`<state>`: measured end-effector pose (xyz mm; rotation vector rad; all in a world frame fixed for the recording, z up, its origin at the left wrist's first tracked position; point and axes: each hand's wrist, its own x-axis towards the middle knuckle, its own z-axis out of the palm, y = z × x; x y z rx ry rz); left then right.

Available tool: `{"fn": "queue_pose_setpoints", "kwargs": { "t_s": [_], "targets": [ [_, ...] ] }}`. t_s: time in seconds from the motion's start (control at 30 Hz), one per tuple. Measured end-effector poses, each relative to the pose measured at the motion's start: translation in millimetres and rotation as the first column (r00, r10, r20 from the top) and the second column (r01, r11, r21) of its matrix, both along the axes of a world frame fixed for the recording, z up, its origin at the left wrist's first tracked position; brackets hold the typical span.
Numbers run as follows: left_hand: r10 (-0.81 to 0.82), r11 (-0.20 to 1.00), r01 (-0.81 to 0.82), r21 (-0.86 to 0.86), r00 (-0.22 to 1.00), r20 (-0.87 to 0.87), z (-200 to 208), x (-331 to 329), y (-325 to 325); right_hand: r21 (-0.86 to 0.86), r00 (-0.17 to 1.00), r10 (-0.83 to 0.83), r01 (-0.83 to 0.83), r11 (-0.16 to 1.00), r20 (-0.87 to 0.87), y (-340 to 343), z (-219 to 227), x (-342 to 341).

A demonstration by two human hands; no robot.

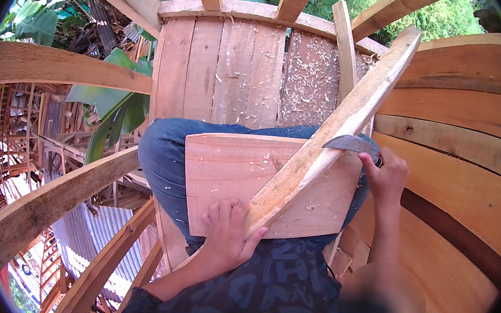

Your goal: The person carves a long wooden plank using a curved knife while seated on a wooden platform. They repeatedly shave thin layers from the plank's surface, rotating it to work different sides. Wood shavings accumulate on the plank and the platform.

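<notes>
A long wooden stick (305,168) slants from my lap up to the far right, its right edge pale and freshly cut. My left hand (226,229) grips its near end, fingers bent around the wood. In my right hand (386,174) is a knife (348,143) with a curved blade, the fingers closed around the handle. The blade lies across the stick's right edge, its tip pointing left. Beneath the stick, a flat wooden board (219,171) rests on my lap, over my jeans (167,142), with a few shavings on it.
Shavings litter the plank floor (234,70) ahead. A thinner stick (344,51) leans beyond the long one. A plank wall (446,133) rises at the right. Wooden railing bars (59,198) line the left, with corrugated sheets (94,241) and big green leaves (111,95) outside.
</notes>
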<state>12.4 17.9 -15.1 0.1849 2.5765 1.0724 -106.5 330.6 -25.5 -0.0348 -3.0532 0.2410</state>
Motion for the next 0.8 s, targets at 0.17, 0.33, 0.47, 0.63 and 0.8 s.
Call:
{"fn": "queue_pose_setpoints", "kwargs": {
  "t_s": [0.17,0.33,0.47,0.63,0.8],
  "targets": [
    [0.004,1.000,-0.004,0.001,1.000,-0.023,0,1,1,-0.109,0.978,-0.209,0.210,0.972,0.024,11,3,-7],
    [0.003,0.999,-0.003,0.033,1.000,0.007,-6,6,-5,-0.131,0.909,-0.416,0.418,0.899,0.044,59,27,-5],
    [-0.005,1.000,0.005,-0.020,1.000,0.011,-4,5,1,-0.090,0.976,-0.108,0.127,0.988,0.189,-27,28,40],
    [0.009,1.000,-0.009,-0.010,1.000,0.003,-5,6,-2,-0.042,0.969,-0.045,0.056,0.998,0.241,-40,17,35],
    [0.016,0.999,-0.017,-0.036,0.999,-0.029,-4,5,3,0.072,0.982,-0.071,0.059,0.996,0.176,-11,19,6]
  ]
}}
